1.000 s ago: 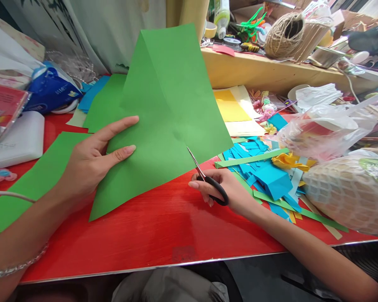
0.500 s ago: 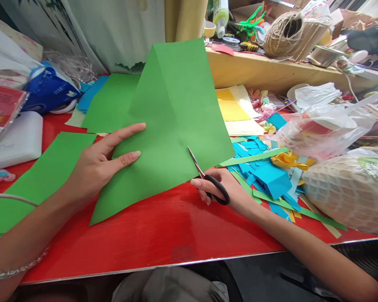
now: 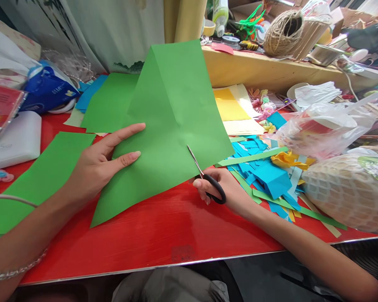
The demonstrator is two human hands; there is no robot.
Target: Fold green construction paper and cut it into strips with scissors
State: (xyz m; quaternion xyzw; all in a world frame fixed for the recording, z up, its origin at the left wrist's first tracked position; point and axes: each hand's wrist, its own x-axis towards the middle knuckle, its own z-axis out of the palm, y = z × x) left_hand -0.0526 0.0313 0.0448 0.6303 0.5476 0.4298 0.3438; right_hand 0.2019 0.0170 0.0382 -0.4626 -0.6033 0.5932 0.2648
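My left hand [image 3: 108,161] is closed on the left side of a large green paper sheet [image 3: 173,134], thumb and forefinger on top, the other fingers hidden beneath. The sheet is lifted and slightly bent above the table. In my right hand [image 3: 217,184] is a pair of scissors [image 3: 216,188] with black handles. They point up and left at the sheet's lower right edge, one slim blade lying over the paper. The other blade is mostly out of sight, apparently under the sheet.
More green paper [image 3: 47,176] lies at the left, beside a white box [image 3: 14,138]. Blue and green paper scraps [image 3: 261,167] cover the right side, near a netted bundle [image 3: 346,193]. Yellow paper [image 3: 229,105] rests behind. A cluttered shelf [image 3: 255,69] with twine [image 3: 283,33] runs along the back.
The scissors' handles have moved slightly left and the blades look nearer together. The green sheet has shifted a little left at its far and right edges. My left hand stays in place.
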